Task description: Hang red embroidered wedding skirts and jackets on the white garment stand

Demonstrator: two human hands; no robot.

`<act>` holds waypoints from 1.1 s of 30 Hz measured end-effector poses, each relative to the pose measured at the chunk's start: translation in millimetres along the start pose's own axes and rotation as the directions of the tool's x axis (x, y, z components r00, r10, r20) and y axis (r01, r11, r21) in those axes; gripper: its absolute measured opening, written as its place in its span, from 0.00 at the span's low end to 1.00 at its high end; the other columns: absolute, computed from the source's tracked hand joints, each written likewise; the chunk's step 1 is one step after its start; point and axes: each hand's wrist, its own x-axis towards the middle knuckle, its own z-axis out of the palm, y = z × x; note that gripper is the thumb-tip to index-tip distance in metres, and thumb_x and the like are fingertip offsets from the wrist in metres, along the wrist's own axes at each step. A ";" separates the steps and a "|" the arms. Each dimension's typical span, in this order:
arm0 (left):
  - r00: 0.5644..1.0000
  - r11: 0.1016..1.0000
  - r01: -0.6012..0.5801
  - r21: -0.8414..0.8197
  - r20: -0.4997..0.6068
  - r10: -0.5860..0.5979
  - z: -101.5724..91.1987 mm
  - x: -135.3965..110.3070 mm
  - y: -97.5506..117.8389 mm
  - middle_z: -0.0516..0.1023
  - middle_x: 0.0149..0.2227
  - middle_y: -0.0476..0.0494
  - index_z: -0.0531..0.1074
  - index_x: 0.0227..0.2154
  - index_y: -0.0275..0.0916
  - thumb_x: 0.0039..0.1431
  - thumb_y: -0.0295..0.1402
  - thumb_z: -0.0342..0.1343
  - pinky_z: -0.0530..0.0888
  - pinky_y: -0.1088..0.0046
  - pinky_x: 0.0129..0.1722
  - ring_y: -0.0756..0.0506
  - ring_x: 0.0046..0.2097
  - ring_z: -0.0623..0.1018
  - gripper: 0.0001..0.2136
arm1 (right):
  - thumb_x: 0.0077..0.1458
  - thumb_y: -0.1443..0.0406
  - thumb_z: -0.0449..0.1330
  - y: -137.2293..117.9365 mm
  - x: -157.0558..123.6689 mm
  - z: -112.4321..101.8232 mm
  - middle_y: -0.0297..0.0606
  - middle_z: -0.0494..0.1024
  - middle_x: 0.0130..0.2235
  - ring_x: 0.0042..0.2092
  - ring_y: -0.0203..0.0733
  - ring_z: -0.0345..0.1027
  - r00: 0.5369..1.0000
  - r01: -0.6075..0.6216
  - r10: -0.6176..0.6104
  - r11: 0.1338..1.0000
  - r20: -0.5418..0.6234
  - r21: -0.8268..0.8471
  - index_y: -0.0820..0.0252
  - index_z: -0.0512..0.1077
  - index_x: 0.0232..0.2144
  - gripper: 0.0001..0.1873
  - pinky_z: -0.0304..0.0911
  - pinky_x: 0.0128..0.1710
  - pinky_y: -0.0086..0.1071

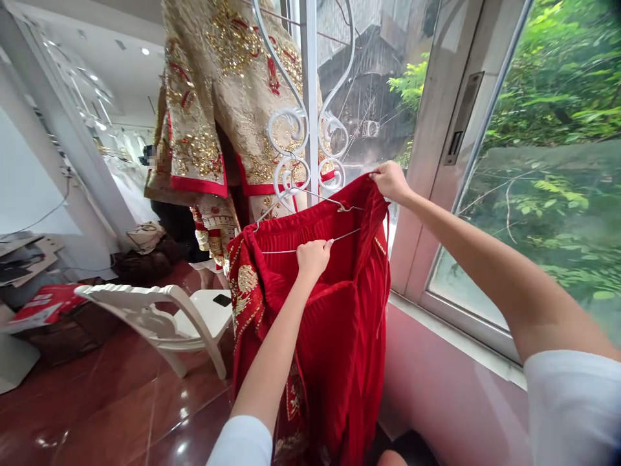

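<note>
A red pleated skirt [334,323] with gold embroidery hangs on a thin wire hanger [310,194] hooked onto a white scrolled window grille [309,97]. My left hand [313,257] is closed, pinching the hanger's lower wire and the red cloth at the waistband. My right hand [391,181] is closed on the skirt's upper right waist edge, holding it up beside the window frame. A gold and red embroidered jacket [218,97] hangs above and behind the skirt on the same grille.
A white plastic chair [165,317] with a black phone [222,299] on its seat stands to the left on the glossy red-brown floor. Red boxes and papers [39,304] pile at far left. A pink wall and window sill [460,343] run along the right.
</note>
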 end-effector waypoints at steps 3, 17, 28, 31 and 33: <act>1.000 0.999 0.021 0.030 -0.003 -0.021 -3.7 4.4 -1.3 0.79 0.33 0.31 0.78 0.34 0.36 0.64 0.46 0.36 0.65 0.64 0.36 0.37 0.37 0.78 0.27 | 0.54 0.70 0.50 -21.0 -22.2 0.8 0.41 0.71 0.25 0.30 0.37 0.62 0.997 0.072 -0.073 0.996 -0.023 -0.042 0.68 0.71 0.22 0.13 0.55 0.33 0.30; 0.885 0.992 -0.080 0.094 -0.451 0.115 -10.1 -39.6 -42.7 0.70 0.54 0.38 0.65 0.53 0.39 0.61 0.31 0.45 0.56 0.59 0.59 0.42 0.56 0.67 0.17 | 0.57 0.57 0.52 -90.6 -41.6 68.4 0.50 0.76 0.40 0.44 0.51 0.68 0.949 0.316 -0.312 0.921 0.051 -0.229 0.64 0.73 0.38 0.17 0.59 0.38 0.35; 0.867 0.894 0.427 -0.137 -0.218 -0.448 -52.7 -81.9 -147.7 0.75 0.32 0.40 0.67 0.33 0.38 0.63 0.40 0.40 0.68 0.67 0.37 0.41 0.37 0.75 0.14 | 0.50 0.45 0.53 -158.7 -12.9 112.9 0.51 0.76 0.34 0.37 0.51 0.70 0.998 0.033 -0.026 0.992 -0.064 0.122 0.66 0.73 0.32 0.28 0.61 0.34 0.38; 0.851 0.817 0.362 -0.449 -0.200 -0.486 -75.7 -70.2 -161.5 0.71 0.23 0.45 0.64 0.22 0.39 0.60 0.40 0.41 0.67 0.70 0.33 0.44 0.32 0.72 0.16 | 0.47 0.46 0.56 -157.3 -9.5 113.6 0.50 0.76 0.32 0.37 0.51 0.70 0.998 0.047 -0.041 0.992 -0.052 0.119 0.66 0.74 0.30 0.26 0.61 0.34 0.37; 0.826 0.704 0.315 -0.636 -0.182 -0.534 -96.5 -59.5 -168.3 0.70 0.21 0.47 0.63 0.21 0.39 0.58 0.43 0.44 0.67 0.70 0.32 0.45 0.31 0.72 0.15 | 0.45 0.47 0.57 -155.4 -7.7 111.6 0.50 0.76 0.31 0.36 0.51 0.70 0.998 0.060 -0.057 0.991 -0.022 0.121 0.65 0.74 0.28 0.25 0.61 0.33 0.37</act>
